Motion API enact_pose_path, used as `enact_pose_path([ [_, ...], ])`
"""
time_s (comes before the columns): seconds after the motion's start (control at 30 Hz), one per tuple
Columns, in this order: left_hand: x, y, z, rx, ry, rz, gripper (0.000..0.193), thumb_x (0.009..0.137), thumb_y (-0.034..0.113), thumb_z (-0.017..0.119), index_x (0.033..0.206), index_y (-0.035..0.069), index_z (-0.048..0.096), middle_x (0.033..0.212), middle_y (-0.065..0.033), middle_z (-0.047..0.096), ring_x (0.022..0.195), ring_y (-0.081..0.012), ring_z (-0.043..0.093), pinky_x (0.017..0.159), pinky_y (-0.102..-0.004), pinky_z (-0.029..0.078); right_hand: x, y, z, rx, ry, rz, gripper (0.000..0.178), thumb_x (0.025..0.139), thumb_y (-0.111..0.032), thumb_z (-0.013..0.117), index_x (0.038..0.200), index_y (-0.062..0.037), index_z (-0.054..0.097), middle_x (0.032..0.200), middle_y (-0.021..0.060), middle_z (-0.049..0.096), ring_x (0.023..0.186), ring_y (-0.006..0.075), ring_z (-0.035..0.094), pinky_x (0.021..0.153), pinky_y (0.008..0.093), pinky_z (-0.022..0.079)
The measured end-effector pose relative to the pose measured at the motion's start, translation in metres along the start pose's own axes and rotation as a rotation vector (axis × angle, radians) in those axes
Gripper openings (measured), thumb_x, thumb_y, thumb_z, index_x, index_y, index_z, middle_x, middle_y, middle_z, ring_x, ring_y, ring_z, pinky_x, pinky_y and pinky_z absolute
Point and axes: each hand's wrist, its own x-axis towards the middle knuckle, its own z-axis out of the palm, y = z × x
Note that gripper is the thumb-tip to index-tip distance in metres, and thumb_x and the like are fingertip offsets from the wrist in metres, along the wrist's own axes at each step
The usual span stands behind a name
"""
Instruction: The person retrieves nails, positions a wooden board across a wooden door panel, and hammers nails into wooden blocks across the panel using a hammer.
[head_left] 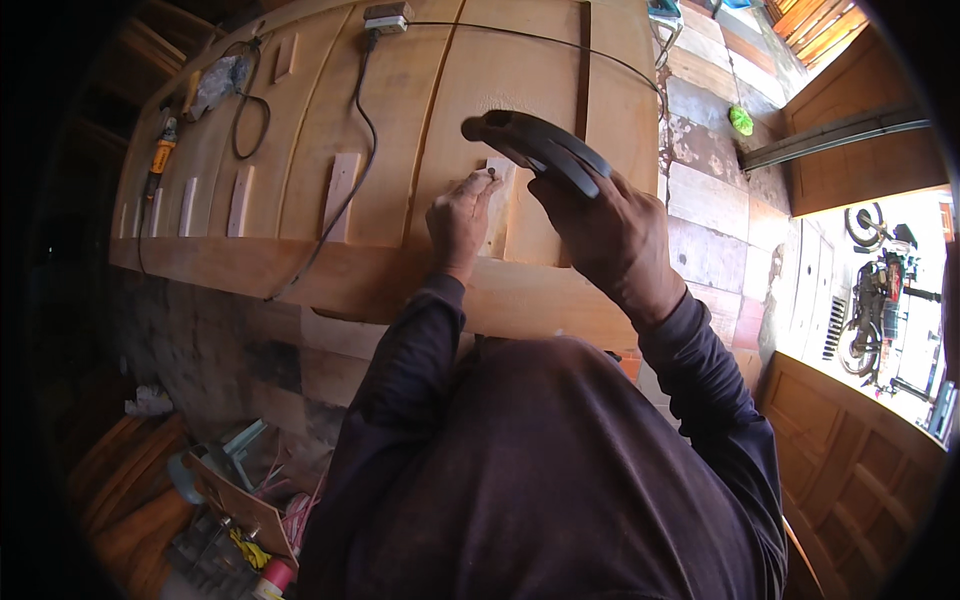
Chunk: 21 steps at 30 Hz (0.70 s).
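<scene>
In my raised right hand (615,235) is a claw hammer (545,145), its dark head close to the camera and its handle mostly hidden below. My left hand (460,225) is closed, with thumb and fingertips pinching a small dark nail (491,172). That nail stands over a pale wooden strip (497,235) lying on the large panelled wooden board (390,110). The hammer head hangs above the strip, apart from the nail.
Several similar strips (340,195) lie along the board's near edge. A black cable (372,120) runs from an outlet box (388,18) across the board. An orange power tool (162,150) lies at the left. A toolbox (245,500) stands lower left; a motorcycle (872,290) is at right.
</scene>
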Motion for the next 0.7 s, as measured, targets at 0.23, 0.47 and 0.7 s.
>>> enact_pose_path([
  [0.23,0.001,-0.003,0.003,0.042,-0.039,-0.010,0.012,0.097,0.021,0.079,0.100,0.010,0.078,0.096,-0.0127,0.080,0.085,-0.0332,0.078,0.073,-0.0413,0.062,-0.007,0.026,0.012,0.068,-0.152,0.087,0.038,0.098,-0.017,0.079,0.134,-0.0122,0.069,0.099,0.0191,0.077,0.083,0.0392,0.077,0.066,0.0432,0.061],
  [0.47,0.001,-0.004,0.007,-0.101,0.042,-0.110,0.010,0.097,0.017,0.079,0.099,0.008,0.078,0.094,-0.0116,0.080,0.083,-0.0306,0.078,0.073,-0.0386,0.061,-0.002,0.019,-0.006,0.006,0.043,0.149,0.031,0.098,-0.014,0.079,0.127,-0.0105,0.071,0.096,0.0178,0.076,0.080,0.0381,0.076,0.065,0.0412,0.060],
  [0.7,0.003,0.004,0.003,-0.087,0.004,-0.107,0.009,0.096,0.008,0.079,0.099,0.001,0.075,0.093,-0.0128,0.080,0.083,-0.0225,0.079,0.075,-0.0334,0.061,-0.009,0.023,-0.001,0.071,0.074,0.095,0.034,0.099,-0.016,0.079,0.131,-0.0080,0.069,0.096,0.0164,0.075,0.076,0.0352,0.075,0.062,0.0413,0.059],
])
